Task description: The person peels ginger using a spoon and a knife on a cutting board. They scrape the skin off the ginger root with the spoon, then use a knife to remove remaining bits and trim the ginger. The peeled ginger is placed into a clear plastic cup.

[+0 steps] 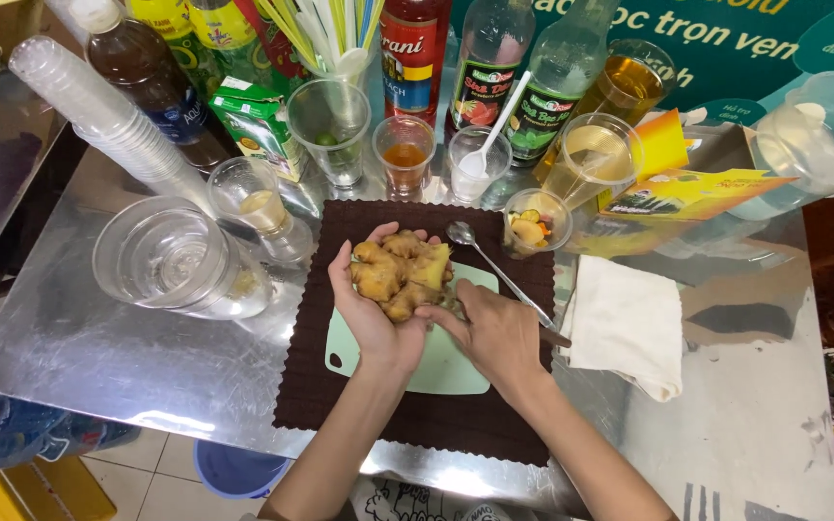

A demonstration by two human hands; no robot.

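- Held a knobbly piece of ginger (401,275) in the left hand (371,314), fingers curled round it from below, just above the pale green cutting board (446,371).
- Had the right hand (494,333) closed round a metal spoon (494,268), its bowl pointing away near the ginger; could not tell if the spoon touched the root.
- Lay on a dark brown mat (340,386), that board, in the middle of the shiny worktop (98,357).
- Best done, at a guess, with a firm grip on the ginger and short, gentle scrapes of the spoon edge away from the fingers, over the board so the bits land there.
- Stood close behind the mat: a small cup of sliced fruit (533,224), a cup with a white plastic spoon (475,159), a little glass of orange liquid (403,154), and a cup with small green limes (333,121).
- Lay on its side at the left, a big clear jar (176,260), with a stack of plastic cups (98,111) behind it.
- Sat at the right, just beside the mat, a folded white cloth (625,323).
- Lined the back, tall syrup bottles (489,63).
- Could get knocked over by a wide elbow or a long spoon stroke, those cups so near the mat.
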